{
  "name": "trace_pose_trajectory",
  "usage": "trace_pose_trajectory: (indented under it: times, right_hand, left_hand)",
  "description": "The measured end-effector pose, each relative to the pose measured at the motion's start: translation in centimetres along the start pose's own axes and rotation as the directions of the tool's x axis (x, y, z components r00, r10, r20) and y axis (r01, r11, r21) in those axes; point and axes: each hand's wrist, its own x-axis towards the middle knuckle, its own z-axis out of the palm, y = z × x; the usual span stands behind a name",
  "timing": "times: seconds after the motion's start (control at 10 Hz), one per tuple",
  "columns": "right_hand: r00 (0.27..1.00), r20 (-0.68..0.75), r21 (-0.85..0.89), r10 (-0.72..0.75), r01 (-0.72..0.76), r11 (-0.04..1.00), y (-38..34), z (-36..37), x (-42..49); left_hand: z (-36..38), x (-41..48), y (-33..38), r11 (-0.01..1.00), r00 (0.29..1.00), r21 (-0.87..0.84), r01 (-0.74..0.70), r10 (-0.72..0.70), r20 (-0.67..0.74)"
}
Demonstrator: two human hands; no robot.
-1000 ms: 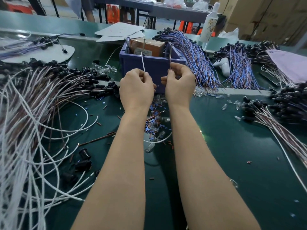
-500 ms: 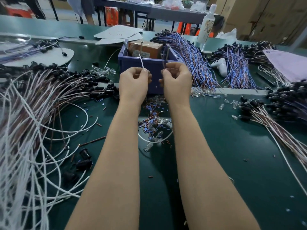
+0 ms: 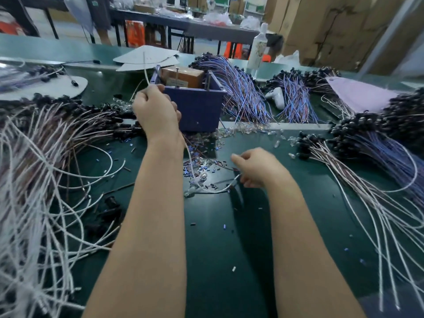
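One white wire [image 3: 214, 191] loops before blue bin [image 3: 197, 111].

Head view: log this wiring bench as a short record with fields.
Left hand: raised in front of the blue bin, grips the white wire
Right hand: low over the green table, pinches the same wire's other end
Wire path: rises above the left fist, loops down under that wrist to the right hand
Between hands: small blue and clear parts, loose on the table
Left side: pile of white wires
Right of bin: blue-purple wire bundles
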Motion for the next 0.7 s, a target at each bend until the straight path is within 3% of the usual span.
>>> trace_pose_trajectory:
  times: [0.1, 0.2, 0.3, 0.4, 0.5, 0.6, 0.7]
  right_hand:
    - [0.997, -0.07, -0.076, 0.03, -0.035, 0.996, 0.1, 1.4, 0.1]
    - [0.991, -0.114, -0.052, 0.062, -0.069, 0.996, 0.3, 1.8, 0.1]
    - [0.958, -0.285, 0.06, 0.029, -0.012, 0.998, 0.6, 1.1, -0.4]
    - [0.828, -0.56, 0.39, -0.035, 0.301, 0.87, -0.4, -1.0, -1.3]
    - [0.792, -0.603, 0.771, 0.096, 0.548, 0.323, -1.5, -4.6, -2.4]
    - [0.742, -0.654, 0.751, 0.147, 0.661, 0.001, -1.6, -9.4, -2.7]
    - [0.637, -0.766, 0.642, 0.084, 0.765, 0.052, -0.7, -13.4, -3.3]
  left_hand:
    - [-0.2, -0.5, -0.2, 0.994, 0.999, 0.109, -0.033, 0.035, -0.016]
    - [-0.7, -0.4, 0.1, 0.963, 0.99, 0.246, -0.107, 0.125, -0.062]
    - [-0.5, -0.2, 0.5, 0.871, 0.966, 0.446, -0.206, 0.254, -0.049]
    - [1.1, -1.6, 1.0, 0.427, 0.859, 0.833, -0.352, 0.502, 0.105]
    - [4.3, -4.1, 1.9, 0.106, 0.677, 0.805, -0.584, 0.611, 0.411]
    - [8.3, -6.6, 2.2, 0.253, 0.597, 0.542, -0.801, 0.28, 0.752]
    - [11.8, -9.7, 1.2, 0.392, 0.427, 0.453, -0.801, -0.156, 0.891]
